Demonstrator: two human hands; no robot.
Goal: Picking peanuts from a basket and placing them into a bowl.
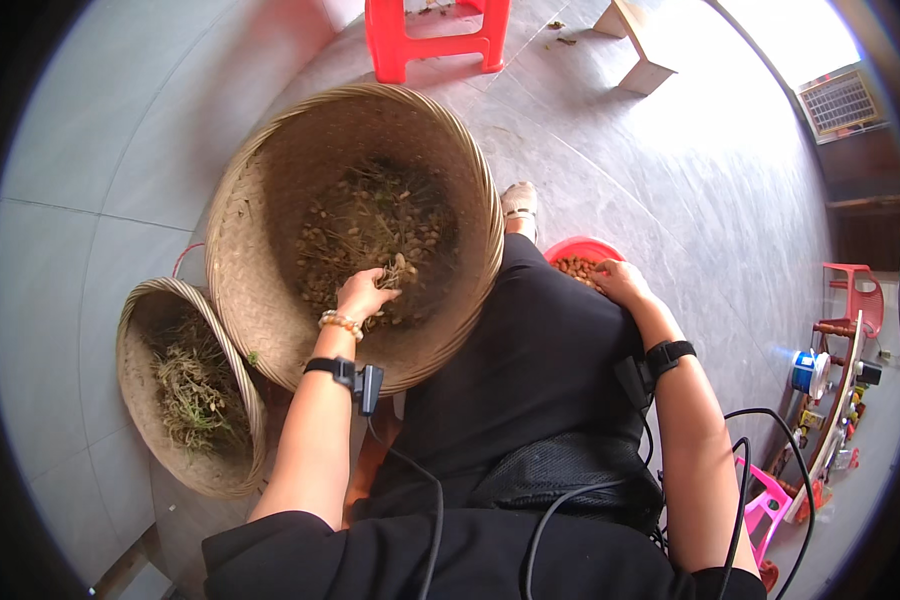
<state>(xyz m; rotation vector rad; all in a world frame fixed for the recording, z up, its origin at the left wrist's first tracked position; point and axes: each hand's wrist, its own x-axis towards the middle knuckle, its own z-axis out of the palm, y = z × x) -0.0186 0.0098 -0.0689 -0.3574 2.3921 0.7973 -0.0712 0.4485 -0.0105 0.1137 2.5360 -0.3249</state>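
A large woven bamboo basket stands in front of me, with dried peanut plants and pods at its bottom. My left hand reaches inside it, and a small peanut sprig with pale pods is between its thumb and fingers. To my right, partly behind my leg, sits a red plastic basin holding loose peanuts. Over the basin's right side is my right hand, fingertips down at the peanuts. Whether those fingers grip anything is hidden.
A smaller woven basket with dry plant stalks leans beside the large one. Beyond stand a red plastic stool and a low wooden bench. Cables run from the wrist devices. Cluttered furniture lines the right.
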